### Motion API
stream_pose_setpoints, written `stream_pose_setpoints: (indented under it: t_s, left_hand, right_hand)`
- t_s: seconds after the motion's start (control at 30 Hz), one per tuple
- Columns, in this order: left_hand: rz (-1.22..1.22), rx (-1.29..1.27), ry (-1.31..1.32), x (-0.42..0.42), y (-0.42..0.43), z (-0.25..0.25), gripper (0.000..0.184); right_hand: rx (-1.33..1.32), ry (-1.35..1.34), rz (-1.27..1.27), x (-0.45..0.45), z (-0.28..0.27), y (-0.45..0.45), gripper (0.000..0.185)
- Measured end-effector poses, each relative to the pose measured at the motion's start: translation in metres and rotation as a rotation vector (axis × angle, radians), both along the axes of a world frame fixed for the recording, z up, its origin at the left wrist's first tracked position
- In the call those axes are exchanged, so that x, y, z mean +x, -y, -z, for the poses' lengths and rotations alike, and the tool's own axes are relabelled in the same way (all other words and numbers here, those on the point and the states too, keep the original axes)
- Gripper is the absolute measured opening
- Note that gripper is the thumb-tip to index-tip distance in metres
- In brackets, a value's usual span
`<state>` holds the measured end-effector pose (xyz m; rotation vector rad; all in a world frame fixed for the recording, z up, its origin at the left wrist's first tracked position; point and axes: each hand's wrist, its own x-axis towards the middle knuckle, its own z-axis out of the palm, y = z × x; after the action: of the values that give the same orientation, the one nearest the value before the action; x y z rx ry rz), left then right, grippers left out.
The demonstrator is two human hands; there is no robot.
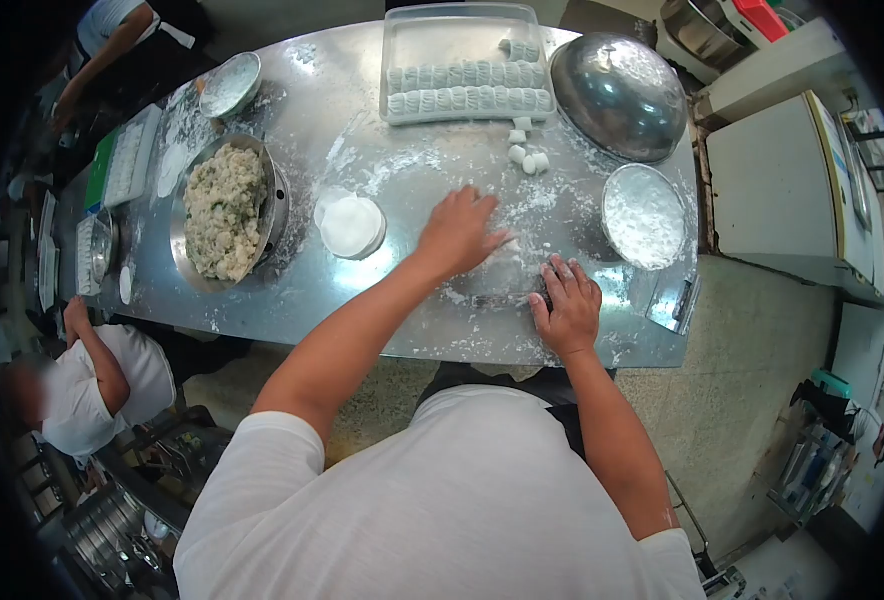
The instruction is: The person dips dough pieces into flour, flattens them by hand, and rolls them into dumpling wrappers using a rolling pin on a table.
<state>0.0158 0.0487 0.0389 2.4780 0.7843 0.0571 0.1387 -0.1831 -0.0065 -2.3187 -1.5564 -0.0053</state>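
Note:
My left hand (459, 232) is over the floured middle of the metal table, fingers stretched out and nothing visible in them. Closer to the front edge, my right hand (569, 308) lies palm down with its fingers extended. A thin dark strip (502, 300) runs along the table beside it; I cannot tell whether it is a tool or a reflection. To the left of my left hand sits a stack of round white dough wrappers (353, 226). Several small dough pieces (528, 160) lie beyond my hands. At the right stands a bowl of white flour (644, 217).
A large bowl of filling (226, 212) stands left. Behind are a tray of shaped dumplings (470, 100) and an overturned metal bowl (620, 97). A metal scraper (673, 302) lies near the right edge. Two other people are at the left, one in a white shirt (127, 385).

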Motion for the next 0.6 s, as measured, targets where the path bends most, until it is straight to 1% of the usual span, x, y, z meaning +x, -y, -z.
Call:
stream_pose_setpoints:
  t_s: [0.03,0.07,0.1,0.13,0.2,0.23,0.3,0.33,0.57,0.6]
  left_hand:
    - [-0.003,-0.002,-0.003,0.005,0.005,0.012,0.053]
    - [0.063,0.293,0.093,0.007,0.013,0.031,0.057]
    - [0.13,0.582,0.189,0.008,0.019,0.038,0.062]
    - [0.13,0.571,0.185,0.008,0.017,0.044,0.062]
    - [0.281,0.36,-0.02,0.007,0.008,0.054,0.066]
    - [0.285,0.339,-0.034,0.007,0.007,0.056,0.066]
    - [0.22,0.395,-0.009,0.014,-0.003,0.056,0.066]
    - [0.24,0.407,-0.07,0.012,0.002,0.052,0.066]
    - [0.293,0.351,-0.063,0.019,-0.005,0.045,0.071]
    - [0.264,0.182,-0.042,0.02,-0.011,0.045,0.07]
  right_hand:
    - [0.005,0.003,0.0,0.0,0.0,-0.002,0.048]
    - [-0.002,-0.002,0.001,-0.001,0.0,-0.002,0.048]
    - [-0.004,-0.01,0.003,-0.002,0.0,-0.002,0.048]
    - [-0.004,-0.016,0.005,0.0,-0.001,-0.002,0.048]
    - [-0.011,-0.011,0.003,0.004,-0.001,-0.006,0.048]
    - [-0.012,-0.007,-0.005,0.001,0.0,-0.002,0.048]
    - [-0.02,-0.02,-0.004,-0.001,0.0,0.0,0.048]
    - [-0.013,-0.011,-0.005,0.001,-0.001,-0.002,0.048]
    - [0.022,0.002,0.01,0.003,-0.001,-0.004,0.048]
    - [0.017,-0.003,0.01,0.003,-0.001,-0.004,0.048]
